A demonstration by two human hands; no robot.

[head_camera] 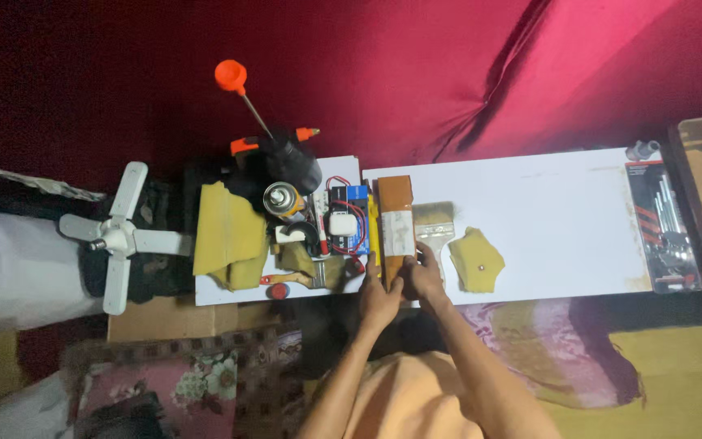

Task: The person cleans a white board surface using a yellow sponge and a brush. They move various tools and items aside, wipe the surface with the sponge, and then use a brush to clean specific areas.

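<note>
Left hand and right hand both closed on near end of brown box, paintbrush just right of box, white board beneath

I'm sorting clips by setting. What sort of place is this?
Probably a home, with a makeshift workbench: a white board laid among red fabric and patterned bedding, crowded with a paintbrush, a spray can and a tool set.

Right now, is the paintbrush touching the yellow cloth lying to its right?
Apart. The head view shows a strip of bare white board between the paintbrush and the yellow cloth.
</note>
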